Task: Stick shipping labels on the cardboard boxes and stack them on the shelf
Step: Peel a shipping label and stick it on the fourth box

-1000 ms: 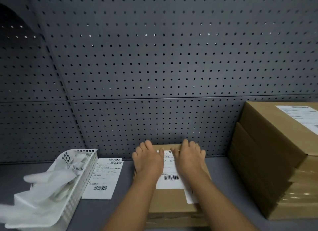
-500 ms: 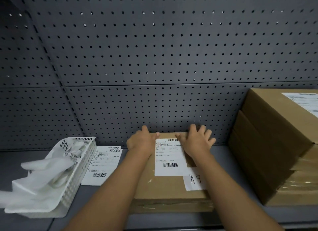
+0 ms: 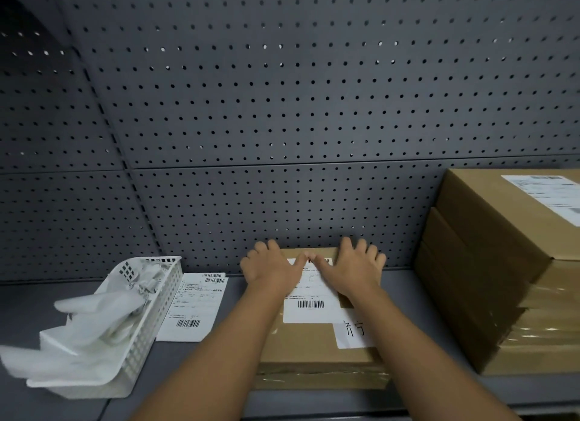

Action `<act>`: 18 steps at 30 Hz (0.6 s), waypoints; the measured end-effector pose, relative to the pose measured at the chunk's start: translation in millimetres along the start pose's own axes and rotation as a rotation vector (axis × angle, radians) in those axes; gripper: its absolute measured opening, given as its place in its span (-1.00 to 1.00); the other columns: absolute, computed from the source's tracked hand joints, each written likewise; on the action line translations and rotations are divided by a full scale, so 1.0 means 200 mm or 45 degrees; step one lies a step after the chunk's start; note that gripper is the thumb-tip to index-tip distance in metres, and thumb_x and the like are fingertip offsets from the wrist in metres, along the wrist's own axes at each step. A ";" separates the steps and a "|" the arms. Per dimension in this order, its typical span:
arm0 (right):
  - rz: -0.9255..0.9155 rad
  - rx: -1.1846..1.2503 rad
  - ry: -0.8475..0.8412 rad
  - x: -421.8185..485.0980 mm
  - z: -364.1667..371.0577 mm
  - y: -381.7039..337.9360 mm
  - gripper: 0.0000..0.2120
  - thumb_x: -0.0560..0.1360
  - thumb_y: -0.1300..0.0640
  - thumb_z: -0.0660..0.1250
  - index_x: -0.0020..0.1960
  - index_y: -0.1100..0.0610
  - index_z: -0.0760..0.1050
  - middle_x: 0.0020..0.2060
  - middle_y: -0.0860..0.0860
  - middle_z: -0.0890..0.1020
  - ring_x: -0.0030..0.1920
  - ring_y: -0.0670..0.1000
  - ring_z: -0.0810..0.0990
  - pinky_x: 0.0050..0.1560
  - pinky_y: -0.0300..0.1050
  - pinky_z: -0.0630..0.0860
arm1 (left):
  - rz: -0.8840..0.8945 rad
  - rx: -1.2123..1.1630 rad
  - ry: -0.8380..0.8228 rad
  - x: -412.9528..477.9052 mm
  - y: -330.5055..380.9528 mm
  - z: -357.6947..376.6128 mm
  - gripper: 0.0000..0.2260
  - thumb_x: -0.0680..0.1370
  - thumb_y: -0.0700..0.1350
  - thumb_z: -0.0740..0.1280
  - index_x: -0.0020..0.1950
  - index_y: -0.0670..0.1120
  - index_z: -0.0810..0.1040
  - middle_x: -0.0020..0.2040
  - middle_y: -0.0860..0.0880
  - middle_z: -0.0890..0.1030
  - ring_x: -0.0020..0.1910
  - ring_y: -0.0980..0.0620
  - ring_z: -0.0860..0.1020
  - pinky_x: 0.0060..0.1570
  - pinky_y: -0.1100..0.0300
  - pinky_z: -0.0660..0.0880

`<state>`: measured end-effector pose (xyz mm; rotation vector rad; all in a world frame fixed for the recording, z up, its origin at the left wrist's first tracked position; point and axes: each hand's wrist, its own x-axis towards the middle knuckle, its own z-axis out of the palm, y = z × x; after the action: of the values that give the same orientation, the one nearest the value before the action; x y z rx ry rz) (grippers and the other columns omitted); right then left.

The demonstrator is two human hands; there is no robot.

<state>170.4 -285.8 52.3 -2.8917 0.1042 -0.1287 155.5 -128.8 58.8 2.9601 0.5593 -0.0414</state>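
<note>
The cardboard box at lower centre is matt brown card, its front edge wrapped in glossy clear tape. The shipping label on it is smooth white paper with black print. At right, the stack of boxes shows the same dull card, with shiny tape along the lower sides. The shelf and the perforated back panel look like matt grey painted metal. At lower left, the basket is white latticed plastic holding crumpled white backing paper.
</note>
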 end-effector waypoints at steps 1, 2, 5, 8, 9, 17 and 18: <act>-0.004 -0.016 -0.005 -0.01 0.00 0.00 -0.10 0.43 -0.59 0.00 0.44 0.08 0.37 0.40 0.16 0.43 0.40 0.25 0.34 0.38 0.18 0.22 | 0.009 0.050 0.035 -0.02 0.00 0.02 -0.13 0.50 0.55 -0.06 0.49 -0.11 0.34 0.42 -0.16 0.43 0.37 -0.18 0.44 0.28 -0.07 0.36; 0.004 -0.008 -0.015 -0.01 0.00 0.00 -0.11 0.44 -0.58 0.03 0.44 0.08 0.36 0.40 0.15 0.43 0.41 0.24 0.34 0.38 0.18 0.23 | 0.011 0.070 0.058 -0.02 0.01 0.03 -0.15 0.51 0.54 -0.05 0.48 -0.11 0.35 0.41 -0.15 0.44 0.36 -0.17 0.44 0.28 -0.06 0.36; 0.018 0.045 -0.037 0.00 -0.02 0.00 -0.37 0.57 -0.36 0.11 0.41 0.08 0.39 0.40 0.14 0.44 0.39 0.24 0.35 0.37 0.17 0.23 | 0.011 0.069 0.012 -0.03 0.01 0.01 -0.25 0.59 0.45 -0.03 0.48 -0.12 0.35 0.43 -0.16 0.42 0.38 -0.17 0.42 0.31 -0.06 0.34; -0.009 0.221 0.108 -0.04 -0.06 0.03 -0.63 0.67 -0.11 0.09 0.27 0.11 0.47 0.32 0.09 0.52 0.30 0.22 0.42 0.30 0.15 0.23 | 0.040 -0.126 -0.021 -0.04 -0.02 -0.05 -0.44 0.69 0.23 0.05 0.53 -0.13 0.26 0.49 -0.17 0.36 0.43 -0.18 0.38 0.37 -0.07 0.32; -0.030 0.259 0.184 -0.07 -0.08 0.06 -0.64 0.69 -0.10 0.08 0.25 0.10 0.49 0.30 0.07 0.54 0.28 0.21 0.44 0.28 0.14 0.23 | 0.080 -0.236 0.003 -0.05 -0.05 -0.06 -0.49 0.71 0.16 0.06 0.55 -0.12 0.23 0.49 -0.16 0.35 0.43 -0.18 0.38 0.38 -0.07 0.32; -0.740 0.182 -0.098 -0.29 -0.12 0.02 -0.56 0.64 0.13 0.15 0.50 0.13 0.40 0.50 0.14 0.44 0.52 0.14 0.35 0.50 -0.01 0.30 | 0.836 -0.095 0.124 -0.24 -0.11 0.03 -0.54 0.69 0.01 0.05 0.60 -0.03 0.29 0.61 -0.04 0.31 0.59 -0.08 0.25 0.58 0.02 0.16; -0.745 0.150 -0.162 -0.30 -0.10 0.01 -0.53 0.65 0.12 0.12 0.54 0.16 0.34 0.53 0.17 0.40 0.55 0.15 0.30 0.53 -0.03 0.24 | 0.822 -0.055 0.061 -0.24 -0.12 0.05 -0.51 0.71 0.03 0.00 0.64 -0.05 0.20 0.65 -0.06 0.22 0.64 -0.08 0.17 0.61 0.01 0.08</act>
<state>107.8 -286.9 67.5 -2.7115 -0.7461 -0.0497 102.5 -126.2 48.0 2.9494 -0.3990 0.1026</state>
